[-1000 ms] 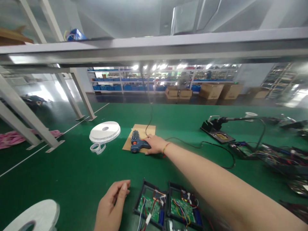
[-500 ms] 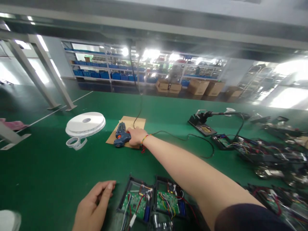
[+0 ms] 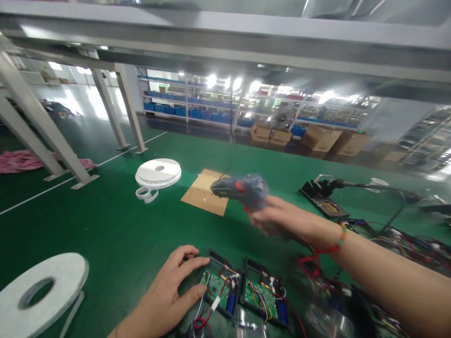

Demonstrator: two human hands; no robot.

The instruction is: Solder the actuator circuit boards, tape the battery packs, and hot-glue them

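Observation:
A blue glue gun with an orange trigger is in my right hand, raised off the table and blurred by motion. My right fingers are wrapped round its handle. My left hand lies at the left side of a black open case, fingers apart, with fingertips touching its edge. Inside that case are a green circuit board, wires and a blue part. Beside it on the right is a similar open case with a board and coloured wires. Below the glue gun's nozzle lies a brown cardboard sheet.
White tape rolls and a small white ring-shaped piece lie at the back left. A larger white roll is front left. A soldering iron stand and wired assemblies occupy the right. A metal beam crosses overhead.
My right hand has lifted the glue gun off the cardboard and brought it right and nearer. My left hand has moved right to the case edge, and its fingers have spread. The view has shifted left.

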